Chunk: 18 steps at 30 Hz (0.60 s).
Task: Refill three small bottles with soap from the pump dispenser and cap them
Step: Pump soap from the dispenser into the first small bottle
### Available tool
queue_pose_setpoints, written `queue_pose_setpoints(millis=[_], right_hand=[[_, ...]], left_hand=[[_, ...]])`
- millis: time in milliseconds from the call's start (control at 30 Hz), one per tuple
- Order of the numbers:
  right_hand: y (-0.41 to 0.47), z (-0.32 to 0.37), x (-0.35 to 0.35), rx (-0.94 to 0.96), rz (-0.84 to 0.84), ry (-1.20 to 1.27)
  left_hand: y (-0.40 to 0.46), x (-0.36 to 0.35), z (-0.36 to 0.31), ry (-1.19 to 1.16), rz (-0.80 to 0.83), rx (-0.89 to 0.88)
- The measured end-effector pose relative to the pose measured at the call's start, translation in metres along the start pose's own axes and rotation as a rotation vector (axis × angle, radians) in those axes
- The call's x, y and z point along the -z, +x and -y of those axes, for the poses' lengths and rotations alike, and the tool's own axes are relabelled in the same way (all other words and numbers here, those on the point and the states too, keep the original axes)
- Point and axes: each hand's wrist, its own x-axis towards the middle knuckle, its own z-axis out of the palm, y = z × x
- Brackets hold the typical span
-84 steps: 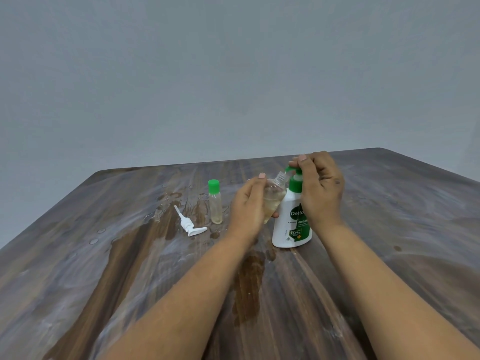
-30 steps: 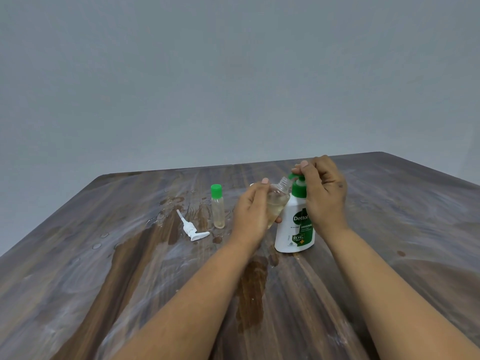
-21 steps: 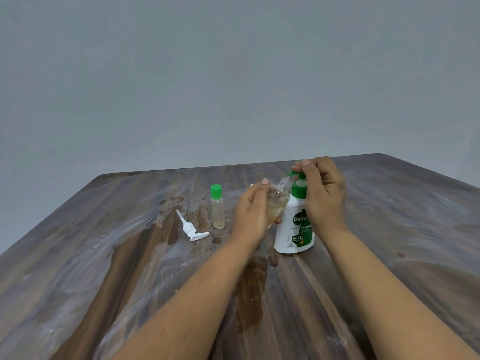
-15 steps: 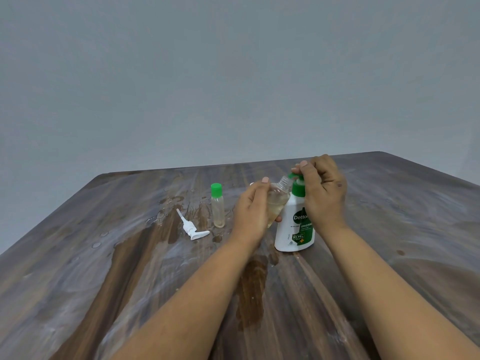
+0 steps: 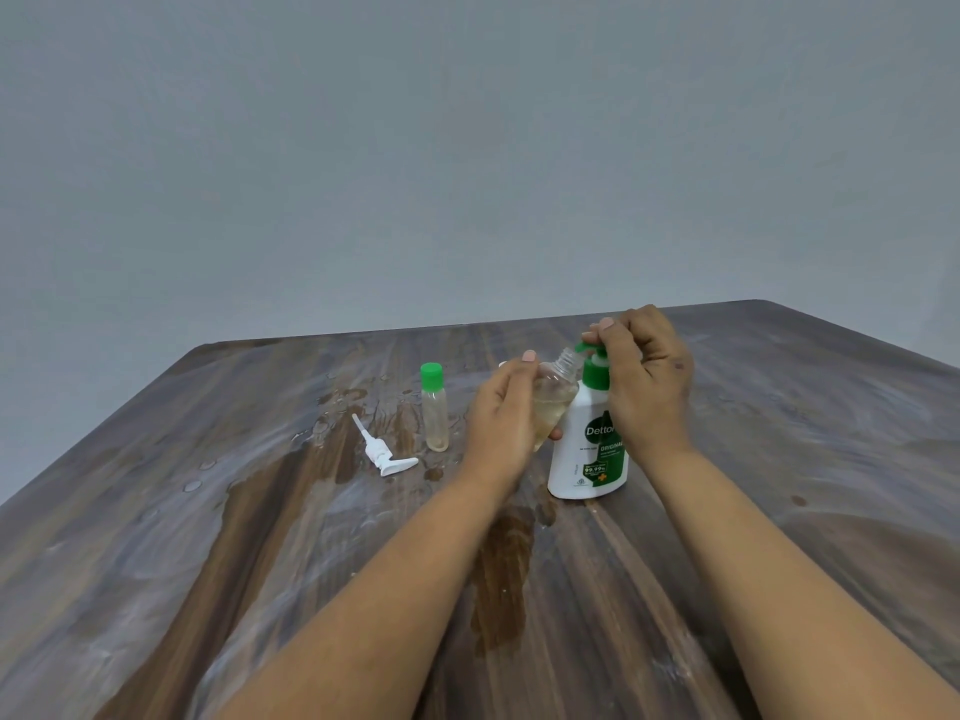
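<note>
My left hand (image 5: pixel 501 413) grips a small clear bottle (image 5: pixel 553 394), uncapped and tilted, its threaded mouth right under the green nozzle of the pump dispenser (image 5: pixel 589 449). Pale yellow soap sits in its lower half. The dispenser is white with a green label and stands upright on the table. My right hand (image 5: pixel 644 387) curls over the green pump head from the right and presses on it. A second small bottle (image 5: pixel 434 407), slim with a green cap and a little soap at its bottom, stands upright to the left.
A loose white pump head (image 5: pixel 382 452) lies on the wooden table (image 5: pixel 208 537) left of the capped bottle. Water drops and wet streaks mark the table around it. A small white thing peeks out behind my left hand. A plain grey wall rises behind.
The pump head rose a little and went down again under my right hand. The small bottle stayed at the nozzle in my left hand. The view shifted slightly.
</note>
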Motion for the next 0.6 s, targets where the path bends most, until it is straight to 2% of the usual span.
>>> queue_pose_setpoints(millis=[200,600], right_hand=[[-0.0044,0.0029,-0.0032,-0.001,-0.075,0.072],[-0.0028,-0.0037,-0.0038,0.023,-0.061,0.040]], left_hand=[[0.0005,-0.0005,0.0007,-0.018,-0.007,0.012],[-0.0025,-0.0013,0.0004,-0.023,-0.020,-0.012]])
